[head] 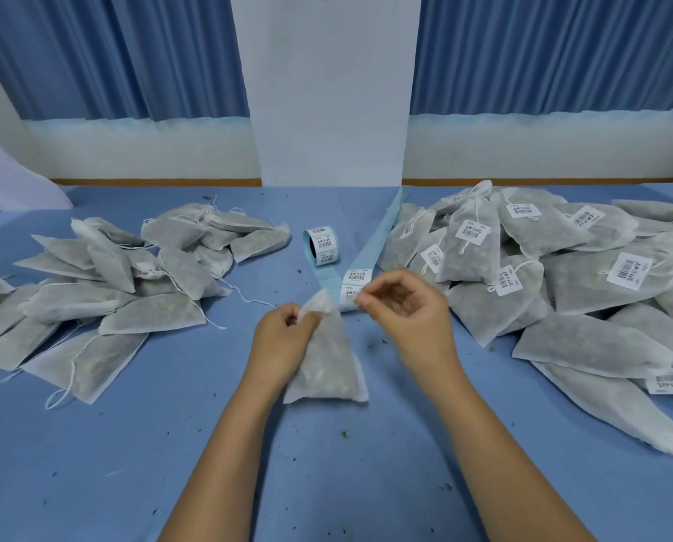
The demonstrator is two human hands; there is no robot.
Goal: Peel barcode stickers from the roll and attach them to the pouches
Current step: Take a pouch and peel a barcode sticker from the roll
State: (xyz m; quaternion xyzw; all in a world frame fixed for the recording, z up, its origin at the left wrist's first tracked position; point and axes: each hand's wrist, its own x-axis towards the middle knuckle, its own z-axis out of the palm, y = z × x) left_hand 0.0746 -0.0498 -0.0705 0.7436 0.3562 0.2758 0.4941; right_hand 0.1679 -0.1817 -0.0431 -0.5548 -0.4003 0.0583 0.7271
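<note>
One unlabelled pouch lies at the centre of the blue surface, its top corner pinched by the left hand. Behind it stands the sticker roll, its pale blue backing strip trailing forward. The right hand, apart from the left, has curled fingers at the edge of the nearest sticker; whether it grips cannot be told. Bare pouches are heaped left, labelled pouches right.

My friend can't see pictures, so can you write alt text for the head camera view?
A person's left hand pinches the top of a grey pouch on a blue table, while the right hand reaches a barcode sticker on the strip. Plain pouches lie left, stickered pouches right.
</note>
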